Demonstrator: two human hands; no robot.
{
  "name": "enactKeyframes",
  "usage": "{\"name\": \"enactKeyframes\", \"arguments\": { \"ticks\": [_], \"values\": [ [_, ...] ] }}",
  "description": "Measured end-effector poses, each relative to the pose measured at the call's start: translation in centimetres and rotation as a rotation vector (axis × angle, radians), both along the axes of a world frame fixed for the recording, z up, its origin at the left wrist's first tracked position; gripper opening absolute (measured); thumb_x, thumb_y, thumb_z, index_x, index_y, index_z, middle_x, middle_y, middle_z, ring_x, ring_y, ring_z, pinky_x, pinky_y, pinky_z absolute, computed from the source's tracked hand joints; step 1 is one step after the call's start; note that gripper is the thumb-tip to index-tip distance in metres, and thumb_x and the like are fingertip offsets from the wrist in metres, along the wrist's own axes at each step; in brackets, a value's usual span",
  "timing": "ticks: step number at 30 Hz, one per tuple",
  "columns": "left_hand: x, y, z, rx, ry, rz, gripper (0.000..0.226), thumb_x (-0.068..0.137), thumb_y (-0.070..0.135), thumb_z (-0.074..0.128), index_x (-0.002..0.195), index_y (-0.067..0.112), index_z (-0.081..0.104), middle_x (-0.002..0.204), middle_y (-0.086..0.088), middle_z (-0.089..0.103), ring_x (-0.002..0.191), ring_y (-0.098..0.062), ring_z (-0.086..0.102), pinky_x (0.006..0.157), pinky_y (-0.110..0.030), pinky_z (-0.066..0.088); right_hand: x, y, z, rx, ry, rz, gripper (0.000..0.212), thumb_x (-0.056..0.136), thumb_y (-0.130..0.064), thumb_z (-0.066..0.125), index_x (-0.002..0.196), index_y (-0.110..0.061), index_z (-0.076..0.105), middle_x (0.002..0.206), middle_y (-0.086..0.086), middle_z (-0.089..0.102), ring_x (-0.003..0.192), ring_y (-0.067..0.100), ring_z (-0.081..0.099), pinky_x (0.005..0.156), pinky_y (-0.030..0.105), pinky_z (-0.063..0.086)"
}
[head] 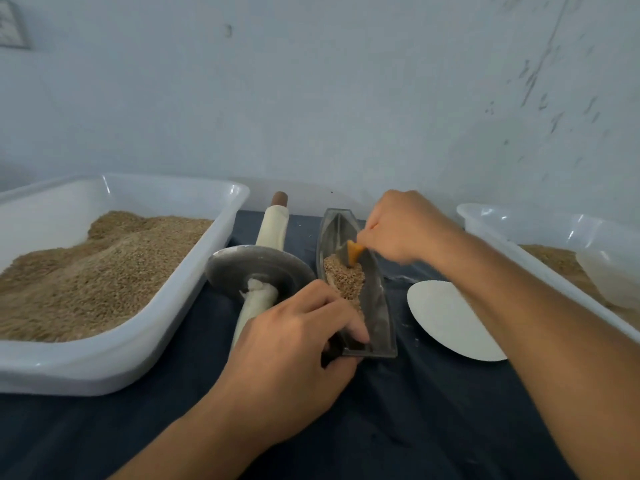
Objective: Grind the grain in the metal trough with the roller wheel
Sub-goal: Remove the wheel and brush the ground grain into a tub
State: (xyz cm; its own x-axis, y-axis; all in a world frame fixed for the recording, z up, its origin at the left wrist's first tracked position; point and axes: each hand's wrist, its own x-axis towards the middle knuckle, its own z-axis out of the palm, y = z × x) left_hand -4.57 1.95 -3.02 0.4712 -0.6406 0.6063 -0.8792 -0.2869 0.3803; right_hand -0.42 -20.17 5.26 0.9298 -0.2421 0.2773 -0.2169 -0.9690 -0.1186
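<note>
A boat-shaped metal trough lies on the dark cloth, with a heap of tan grain in its middle. My left hand grips the trough's near end. My right hand reaches over the far half and pinches a small orange scraper whose tip sits at the grain heap. The roller wheel, a grey metal disc on a cloth-wrapped wooden handle, lies on the cloth just left of the trough, and neither hand is on it.
A large white tray heaped with grain fills the left side. A second white tray with grain and a pale bowl stands at the right. A white round disc lies right of the trough. A wall rises close behind.
</note>
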Motion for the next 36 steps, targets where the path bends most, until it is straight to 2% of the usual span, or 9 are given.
{"name": "enactKeyframes", "arguments": {
  "ticks": [4,11,15,19,21,24,27,32,36],
  "values": [
    [-0.3,-0.6,0.1,-0.009,0.000,-0.016,0.025,0.077,0.019,0.079,0.088,0.036,0.065,0.094,0.021,0.053,0.073,0.004,0.054,0.059,-0.012,0.043,0.1,-1.0,1.3,0.025,-0.165,-0.066,0.037,0.079,-0.028,0.066,0.052,-0.010,0.049,0.049,0.003,0.041,0.050,0.023,0.038,0.046,0.027,0.026],
    [-0.1,0.1,0.1,0.020,-0.008,0.019,0.024,0.078,0.027,0.080,0.089,0.039,0.063,0.098,0.023,0.052,0.076,0.000,0.057,0.063,-0.013,0.041,0.6,0.3,-0.1,-0.031,-0.014,-0.038,0.037,0.083,-0.032,0.067,0.056,-0.014,0.050,0.052,0.003,0.044,0.049,0.023,0.041,0.047,0.027,0.028],
    [-0.3,-0.4,0.2,0.018,-0.025,-0.005,0.025,0.078,0.022,0.079,0.088,0.038,0.063,0.093,0.022,0.051,0.074,0.002,0.053,0.058,-0.014,0.043,0.0,-0.7,2.1,-0.022,-0.129,-0.061,0.035,0.078,-0.034,0.065,0.057,-0.011,0.048,0.053,0.005,0.045,0.052,0.025,0.043,0.047,0.028,0.026],
    [-0.3,0.1,0.0,0.052,-0.064,0.045,0.025,0.077,0.029,0.082,0.087,0.041,0.062,0.088,0.021,0.047,0.070,0.004,0.049,0.060,-0.014,0.036,-0.4,0.8,0.2,0.039,0.011,-0.038,0.028,0.085,-0.027,0.062,0.065,-0.008,0.066,0.054,0.007,0.063,0.057,0.032,0.062,0.054,0.036,0.052],
    [0.0,0.5,-0.1,0.043,-0.082,0.053,0.023,0.077,0.034,0.082,0.089,0.042,0.064,0.086,0.022,0.043,0.068,0.003,0.048,0.058,-0.013,0.036,-1.7,0.5,0.1,0.102,0.042,-0.024,0.028,0.087,-0.027,0.060,0.069,-0.009,0.073,0.054,0.004,0.068,0.056,0.024,0.069,0.064,0.035,0.058],
    [0.2,0.6,0.0,0.016,-0.091,0.024,0.019,0.078,0.037,0.082,0.091,0.040,0.069,0.085,0.026,0.039,0.068,0.007,0.046,0.053,-0.012,0.036,-4.9,-0.5,1.9,0.157,-0.028,-0.030,0.024,0.086,-0.029,0.058,0.070,-0.019,0.075,0.054,-0.006,0.069,0.047,0.007,0.065,0.058,0.024,0.046],
    [0.1,0.6,0.0,0.003,-0.103,0.008,0.016,0.077,0.038,0.082,0.090,0.036,0.072,0.084,0.023,0.042,0.067,0.008,0.044,0.048,-0.020,0.041,-8.9,-0.7,4.3,0.226,-0.043,0.025,0.021,0.083,-0.033,0.062,0.068,-0.025,0.075,0.056,-0.006,0.069,0.046,0.012,0.064,0.055,0.026,0.046],
    [-0.1,0.7,0.3,-0.005,-0.115,0.003,0.013,0.078,0.038,0.079,0.089,0.033,0.077,0.083,0.020,0.047,0.066,0.010,0.044,0.048,-0.022,0.041,-12.2,1.0,7.4,0.224,0.117,0.158,0.034,0.064,-0.055,0.059,0.078,-0.030,0.078,0.053,0.002,0.066,0.041,0.015,0.053,0.052,0.033,0.044],
    [-0.1,0.7,0.3,-0.002,-0.111,0.008,0.011,0.079,0.038,0.077,0.088,0.031,0.076,0.083,0.021,0.046,0.064,0.009,0.043,0.046,-0.025,0.042,-12.0,2.3,8.0,0.161,0.270,0.187,0.040,0.060,-0.059,0.054,0.079,-0.033,0.078,0.049,0.003,0.064,0.036,0.010,0.049,0.040,0.023,0.041]
  ]
}}
